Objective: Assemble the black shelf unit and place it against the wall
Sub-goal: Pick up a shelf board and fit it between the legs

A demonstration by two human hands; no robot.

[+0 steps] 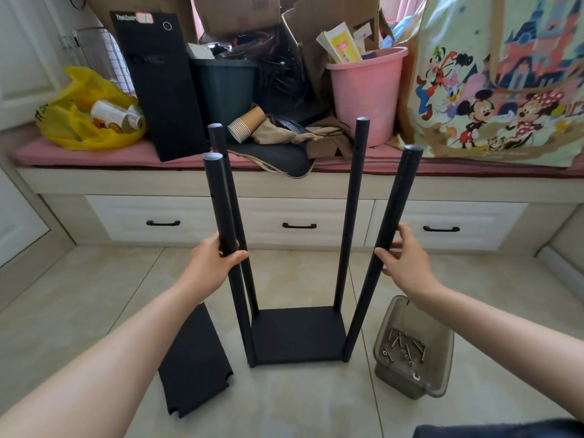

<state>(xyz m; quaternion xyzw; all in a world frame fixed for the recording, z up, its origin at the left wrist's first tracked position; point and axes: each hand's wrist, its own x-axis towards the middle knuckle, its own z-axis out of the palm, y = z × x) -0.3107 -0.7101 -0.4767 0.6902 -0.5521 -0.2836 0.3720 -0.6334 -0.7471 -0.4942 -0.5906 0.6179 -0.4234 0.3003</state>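
Observation:
The partly built black shelf unit stands on the tiled floor: a bottom board (298, 335) with several upright black poles at its corners. My left hand (211, 263) grips the near left pole (226, 241) at mid height. My right hand (403, 257) holds the near right pole (385, 248), thumb on one side and fingers on the other. The two far poles (350, 213) stand free. A loose black shelf board (194, 361) lies flat on the floor left of the unit.
A clear plastic tub (410, 343) holding several screws sits on the floor to the right. Behind stands a window bench with drawers (298, 224), piled with a pink bucket (366, 90), a yellow bag (85, 115), boxes and a cartoon-print bag (499, 80).

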